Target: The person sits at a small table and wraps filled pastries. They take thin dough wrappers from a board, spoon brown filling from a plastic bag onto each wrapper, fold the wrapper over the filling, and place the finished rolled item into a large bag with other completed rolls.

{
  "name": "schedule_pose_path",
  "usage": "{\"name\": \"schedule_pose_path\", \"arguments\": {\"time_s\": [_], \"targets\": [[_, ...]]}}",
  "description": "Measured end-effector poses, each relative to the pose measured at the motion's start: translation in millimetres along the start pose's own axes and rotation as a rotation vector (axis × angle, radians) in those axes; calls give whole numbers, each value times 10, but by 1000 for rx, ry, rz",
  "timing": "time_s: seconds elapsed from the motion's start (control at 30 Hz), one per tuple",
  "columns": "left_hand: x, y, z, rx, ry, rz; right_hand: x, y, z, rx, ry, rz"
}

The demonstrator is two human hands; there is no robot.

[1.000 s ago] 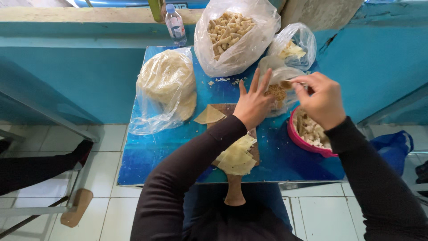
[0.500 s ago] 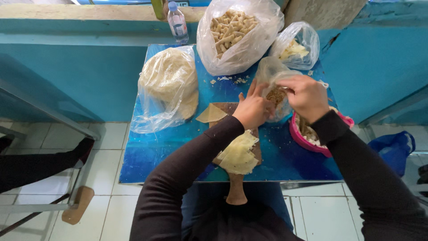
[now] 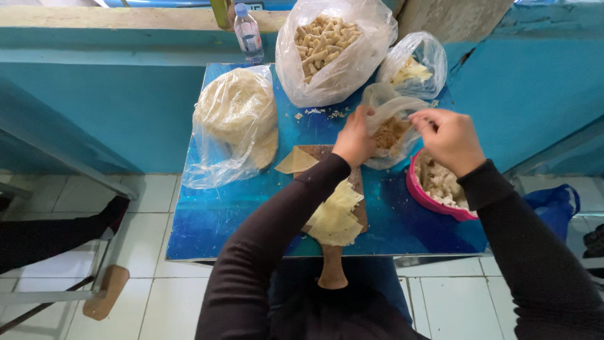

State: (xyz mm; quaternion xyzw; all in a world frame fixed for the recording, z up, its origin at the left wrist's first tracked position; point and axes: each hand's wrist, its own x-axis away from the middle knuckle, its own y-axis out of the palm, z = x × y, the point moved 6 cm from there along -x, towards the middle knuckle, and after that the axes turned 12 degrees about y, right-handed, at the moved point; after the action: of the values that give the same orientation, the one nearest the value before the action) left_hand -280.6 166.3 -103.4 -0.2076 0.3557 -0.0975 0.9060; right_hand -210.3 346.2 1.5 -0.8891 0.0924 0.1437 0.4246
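Lower centre, a wooden board bears pale wrappers on the blue counter; mid-frame, left hand and right hand each grip clamped on a small plastic bag of brown filling; beyond, a bigger bag of rolls.

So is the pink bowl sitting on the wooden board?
No: the pink bowl sits on the blue table, right of the wooden board, below the right hand.
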Motion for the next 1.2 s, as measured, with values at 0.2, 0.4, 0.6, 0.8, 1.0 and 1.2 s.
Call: {"name": "schedule_pose_path", "arguments": {"time_s": [0.2,0.4,0.6,0.8,1.0,1.2], "targets": [[-41,77,19,46,13,-4,-135,145,338,-189,131,-151],[215,-470,555,-170,68,13,-153,157,746,-551,558,-207],[722,-1231,1332,-282,214,-53,3,-43,670,-733,666,-224],[1398,-1692,1540,-329,-61,-116,594,-29,276,-809,653,-296],[1792,-1608,1625,-336,-164,-92,1210,473,-186,-847,654,-410],[1867,-1527,1664,-562,-85,-27,1515,485,-561,-606,340,-362]]}}
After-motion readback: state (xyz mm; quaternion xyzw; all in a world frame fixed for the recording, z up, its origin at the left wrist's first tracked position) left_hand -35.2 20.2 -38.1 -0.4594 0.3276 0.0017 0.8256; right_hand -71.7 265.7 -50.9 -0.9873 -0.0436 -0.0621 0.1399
